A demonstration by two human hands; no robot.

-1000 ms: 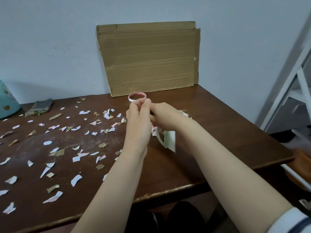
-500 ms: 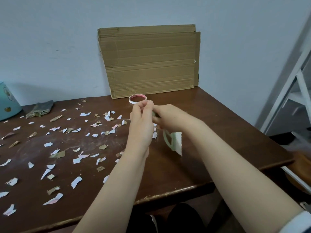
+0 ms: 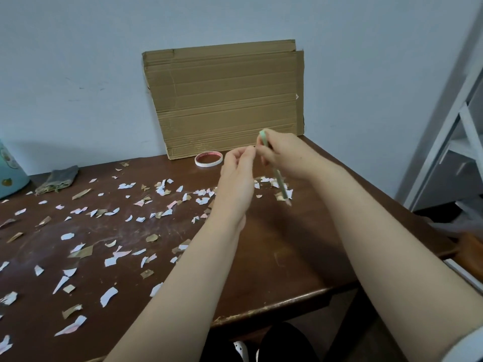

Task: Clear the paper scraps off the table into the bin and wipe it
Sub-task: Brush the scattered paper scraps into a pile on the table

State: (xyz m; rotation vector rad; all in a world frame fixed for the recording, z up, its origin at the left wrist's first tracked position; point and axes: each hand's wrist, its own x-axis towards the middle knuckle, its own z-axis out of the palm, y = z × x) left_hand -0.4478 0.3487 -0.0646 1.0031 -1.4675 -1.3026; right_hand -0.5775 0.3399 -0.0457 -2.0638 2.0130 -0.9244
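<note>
Torn white, pink and brown paper scraps [image 3: 109,293] lie scattered over the left and middle of the dark wooden table [image 3: 287,257]. My right hand [image 3: 285,158] grips a thin pale green hand tool [image 3: 281,184], seen edge-on. It is held above the table with its lower end pointing down over a small heap of scraps. My left hand [image 3: 236,178] is raised just left of the right hand. Its fingers are loosely curled, their tips close to the tool's top, and I see nothing in them. A grey cloth [image 3: 58,178] lies at the back left.
A sheet of cardboard [image 3: 224,100] leans on the wall at the back. A roll of tape [image 3: 208,159] lies flat in front of it. A teal container [image 3: 10,176] shows at the left edge. A white shelf frame [image 3: 460,126] stands to the right of the table.
My right hand has lifted and turned the green tool, so it now shows edge-on and higher. My left hand, which was touching it, has come slightly away.
</note>
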